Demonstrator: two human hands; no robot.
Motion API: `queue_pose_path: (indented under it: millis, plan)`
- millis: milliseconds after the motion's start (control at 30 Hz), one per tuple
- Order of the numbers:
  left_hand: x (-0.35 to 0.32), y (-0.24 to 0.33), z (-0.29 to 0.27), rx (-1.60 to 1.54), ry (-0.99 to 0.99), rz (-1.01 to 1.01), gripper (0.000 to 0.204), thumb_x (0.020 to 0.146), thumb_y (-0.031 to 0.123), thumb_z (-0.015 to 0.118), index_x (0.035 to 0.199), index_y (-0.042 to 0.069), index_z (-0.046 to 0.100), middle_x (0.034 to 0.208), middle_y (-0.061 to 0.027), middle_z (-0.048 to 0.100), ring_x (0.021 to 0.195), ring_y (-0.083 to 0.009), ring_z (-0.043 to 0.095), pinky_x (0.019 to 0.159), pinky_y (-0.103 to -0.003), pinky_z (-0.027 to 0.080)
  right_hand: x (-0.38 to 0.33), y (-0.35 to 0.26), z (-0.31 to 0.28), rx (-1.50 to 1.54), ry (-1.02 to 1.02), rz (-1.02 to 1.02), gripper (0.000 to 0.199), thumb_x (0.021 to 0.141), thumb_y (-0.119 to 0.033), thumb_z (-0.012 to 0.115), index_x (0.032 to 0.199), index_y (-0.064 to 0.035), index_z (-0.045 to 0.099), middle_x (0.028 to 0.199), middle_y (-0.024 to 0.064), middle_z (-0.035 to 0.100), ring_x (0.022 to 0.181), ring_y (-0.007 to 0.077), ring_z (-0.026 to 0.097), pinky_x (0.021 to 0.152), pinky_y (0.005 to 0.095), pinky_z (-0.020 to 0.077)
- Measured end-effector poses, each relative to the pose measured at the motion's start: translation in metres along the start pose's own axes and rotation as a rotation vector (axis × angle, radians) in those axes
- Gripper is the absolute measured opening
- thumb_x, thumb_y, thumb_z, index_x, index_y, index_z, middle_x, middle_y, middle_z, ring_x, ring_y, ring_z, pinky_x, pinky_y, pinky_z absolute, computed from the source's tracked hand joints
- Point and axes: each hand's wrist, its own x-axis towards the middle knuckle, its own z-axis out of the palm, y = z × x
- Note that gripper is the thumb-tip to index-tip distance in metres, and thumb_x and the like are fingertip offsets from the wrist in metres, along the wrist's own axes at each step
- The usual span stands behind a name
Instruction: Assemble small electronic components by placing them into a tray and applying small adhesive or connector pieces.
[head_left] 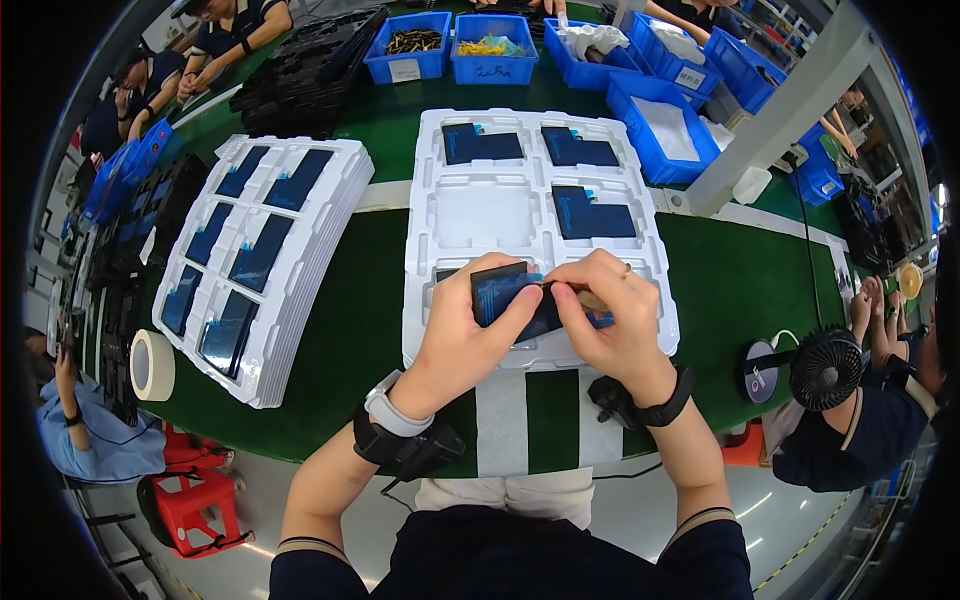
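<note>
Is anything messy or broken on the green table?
Nothing looks broken or spilled. The white tray has some empty pockets, but that is only because the left hand and right hand hold one dark flat part above it. The stack of trays leans slightly, fanned but tidy.

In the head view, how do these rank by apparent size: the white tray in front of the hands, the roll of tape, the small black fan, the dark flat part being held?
1. White tray
2. Dark flat part
3-4. Black fan and roll of tape: they look alike, so I leave them unranked; the fisheye rim also distorts both.
</note>
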Motion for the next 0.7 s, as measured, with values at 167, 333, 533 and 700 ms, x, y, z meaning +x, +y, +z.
queue_pose_path:
  millis: [167, 333, 533, 700]
  plan:
    - [0.0006, 0.0023, 0.001, 0.003, 0.0, 0.003, 0.016, 0.076, 0.008, 0.06, 0.087, -0.004, 0.056, 0.077, -0.0071, 0.058, 0.07, -0.009, 0.053, 0.063, -0.023, 0.044, -0.0004, 0.0026, 0.0008, 0.017, 0.028, -0.02, 0.009, 0.07, 0.003, 0.06, 0.079, -0.0002, 0.058, 0.063, 0.0069, 0.051, 0.047, 0.0149, 0.051, 0.045, 0.0228, 0.0396]
    - [-0.0002, -0.0003, 0.0007, 0.003, 0.031, 0.011, 0.017, 0.076, 0.009, 0.06, 0.087, -0.004, 0.056, 0.076, -0.0069, 0.058, 0.069, -0.0086, 0.052, 0.063, -0.023, 0.044, 0.0015, -0.0002, 0.0007, 0.003, 0.008, -0.018, 0.01, 0.07, 0.004, 0.06, 0.079, -0.0003, 0.058, 0.063, 0.0072, 0.052, 0.048, 0.0149, 0.051, 0.044, 0.0227, 0.0394]
    - [0.0012, -0.0023, 0.001, -0.02, 0.01, 0.003, 0.016, 0.076, 0.008, 0.061, 0.087, -0.003, 0.056, 0.075, -0.0066, 0.059, 0.067, -0.0086, 0.052, 0.061, -0.023, 0.044, 0.0006, 0.0004, 0.0002, -0.009, 0.009, -0.001, 0.01, 0.07, 0.004, 0.06, 0.08, -0.0003, 0.058, 0.063, 0.0074, 0.051, 0.048, 0.0153, 0.051, 0.044, 0.0231, 0.0396]
    - [0.002, -0.0023, 0.0013, -0.012, 0.014, 0.011, 0.016, 0.076, 0.009, 0.06, 0.086, -0.003, 0.056, 0.074, -0.0069, 0.058, 0.066, -0.0088, 0.052, 0.06, -0.023, 0.044, 0.0009, 0.0011, 0.0007, -0.035, 0.008, -0.016, 0.01, 0.071, 0.003, 0.06, 0.08, -0.0009, 0.058, 0.065, 0.0075, 0.052, 0.049, 0.0164, 0.052, 0.045, 0.0238, 0.0401]
